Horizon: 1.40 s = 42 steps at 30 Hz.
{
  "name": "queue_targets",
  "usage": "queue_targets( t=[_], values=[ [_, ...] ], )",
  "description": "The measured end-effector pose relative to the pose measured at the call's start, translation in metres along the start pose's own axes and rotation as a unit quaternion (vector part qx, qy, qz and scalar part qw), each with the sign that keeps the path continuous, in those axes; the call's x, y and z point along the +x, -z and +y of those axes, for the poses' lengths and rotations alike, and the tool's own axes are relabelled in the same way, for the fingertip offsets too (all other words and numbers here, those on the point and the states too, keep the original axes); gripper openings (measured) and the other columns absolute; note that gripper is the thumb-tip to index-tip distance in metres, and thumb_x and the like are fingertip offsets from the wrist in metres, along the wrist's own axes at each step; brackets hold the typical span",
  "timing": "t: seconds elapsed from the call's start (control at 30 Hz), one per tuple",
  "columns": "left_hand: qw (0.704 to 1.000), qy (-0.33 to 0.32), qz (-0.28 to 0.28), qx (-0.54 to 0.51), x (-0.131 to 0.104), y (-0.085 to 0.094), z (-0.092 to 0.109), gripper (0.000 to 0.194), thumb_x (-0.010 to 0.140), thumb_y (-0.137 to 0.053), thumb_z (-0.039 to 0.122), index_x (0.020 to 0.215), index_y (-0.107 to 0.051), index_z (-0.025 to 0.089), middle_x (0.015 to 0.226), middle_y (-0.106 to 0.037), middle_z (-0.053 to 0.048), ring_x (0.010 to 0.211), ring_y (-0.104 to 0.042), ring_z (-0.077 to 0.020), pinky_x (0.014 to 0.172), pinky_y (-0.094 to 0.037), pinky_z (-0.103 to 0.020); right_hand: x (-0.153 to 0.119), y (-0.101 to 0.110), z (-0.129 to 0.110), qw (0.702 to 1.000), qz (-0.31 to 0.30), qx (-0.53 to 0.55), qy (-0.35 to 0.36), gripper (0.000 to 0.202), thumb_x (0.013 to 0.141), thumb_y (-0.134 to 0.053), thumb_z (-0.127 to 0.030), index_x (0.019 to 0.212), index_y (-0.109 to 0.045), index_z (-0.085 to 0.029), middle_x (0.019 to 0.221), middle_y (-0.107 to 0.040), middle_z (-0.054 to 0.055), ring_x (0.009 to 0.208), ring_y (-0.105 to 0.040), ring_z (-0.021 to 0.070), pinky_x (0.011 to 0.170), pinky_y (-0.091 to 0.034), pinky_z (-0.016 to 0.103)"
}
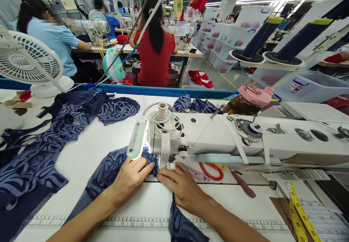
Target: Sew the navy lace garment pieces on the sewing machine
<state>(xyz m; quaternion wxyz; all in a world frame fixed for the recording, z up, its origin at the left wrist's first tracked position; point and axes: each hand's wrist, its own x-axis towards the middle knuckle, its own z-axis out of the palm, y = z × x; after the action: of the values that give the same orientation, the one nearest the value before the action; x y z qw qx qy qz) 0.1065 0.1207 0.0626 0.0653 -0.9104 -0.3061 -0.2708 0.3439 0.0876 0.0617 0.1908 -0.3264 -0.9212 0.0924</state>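
Navy fabric with a wavy blue pattern point(107, 167) lies under the head of a white sewing machine point(212, 131). My left hand point(132, 176) presses and grips it just left of the needle area, its fingers bent and close together. Right of the presser foot, my right hand point(184, 185) has its fingertips closed on the same fabric's edge. A narrow navy end point(181, 220) comes out below my right hand toward the front edge. The needle tip is hidden behind the machine head and my fingers. A small lit lamp point(137, 140) hangs above my left hand.
Patterned fabric pieces point(54, 136) heap at left, near a white fan point(29, 60). Red-handled scissors point(212, 171) and a maroon-handled tool point(244, 183) lie under the machine arm. A yellow tape measure point(298, 213) is at right; a pink-lidded jug point(252, 98) stands behind. Co-workers sit ahead.
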Motion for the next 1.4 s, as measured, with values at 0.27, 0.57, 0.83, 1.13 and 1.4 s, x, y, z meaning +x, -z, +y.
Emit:
queue_targets(
  t=[0.27,0.57,0.83,1.13,1.4],
  values=[
    [1.0,0.015,-0.013,0.013,-0.006,-0.002,0.012,0.039,0.091,-0.038,-0.002,0.117,-0.063,0.014,0.109,-0.067,-0.011,0.11,-0.058,-0.0248,0.087,-0.041,-0.037,-0.003,-0.007,0.001,1.0,0.024,0.002,-0.001,0.059,0.072,-0.049,0.006,0.127,-0.055,-0.014,0.113,-0.066,0.008,0.101,-0.054,0.0231,0.102,-0.032,0.043],
    [0.999,0.032,-0.011,-0.032,-0.01,-0.005,0.006,0.038,0.095,-0.038,0.003,0.122,-0.061,0.015,0.114,-0.07,-0.007,0.113,-0.059,-0.0231,0.113,-0.026,-0.055,-0.004,-0.006,-0.001,1.0,0.006,-0.001,-0.025,0.061,0.076,-0.049,0.004,0.134,-0.051,-0.014,0.098,-0.068,0.007,0.099,-0.055,0.0244,0.104,-0.032,0.045],
    [0.999,0.022,-0.038,-0.024,-0.01,-0.01,-0.006,0.04,0.088,-0.048,0.003,0.124,-0.06,0.015,0.114,-0.069,-0.01,0.114,-0.06,-0.024,0.102,-0.044,-0.045,-0.002,-0.007,0.0,0.999,-0.003,-0.004,-0.034,0.069,0.072,-0.049,0.004,0.138,-0.049,-0.015,0.107,-0.067,0.009,0.114,-0.05,0.0261,0.108,-0.029,0.046],
    [0.998,0.016,0.0,0.059,0.001,-0.002,0.01,0.027,0.092,-0.043,0.002,0.106,-0.064,0.011,0.083,-0.066,-0.006,0.082,-0.062,-0.0199,0.079,-0.045,-0.037,0.002,-0.002,-0.01,0.999,-0.009,-0.028,-0.033,0.067,0.074,-0.049,0.001,0.14,-0.047,-0.01,0.121,-0.063,0.014,0.111,-0.052,0.0277,0.108,-0.03,0.05],
    [0.999,0.049,0.002,-0.019,0.003,0.004,0.01,0.034,0.088,-0.039,-0.003,0.107,-0.062,0.014,0.08,-0.062,-0.003,0.074,-0.058,-0.0169,0.077,-0.04,-0.035,0.001,-0.001,-0.017,1.0,0.0,-0.024,-0.02,0.057,0.075,-0.051,-0.001,0.131,-0.054,-0.012,0.127,-0.061,0.013,0.102,-0.056,0.0249,0.104,-0.034,0.047]
  ],
)
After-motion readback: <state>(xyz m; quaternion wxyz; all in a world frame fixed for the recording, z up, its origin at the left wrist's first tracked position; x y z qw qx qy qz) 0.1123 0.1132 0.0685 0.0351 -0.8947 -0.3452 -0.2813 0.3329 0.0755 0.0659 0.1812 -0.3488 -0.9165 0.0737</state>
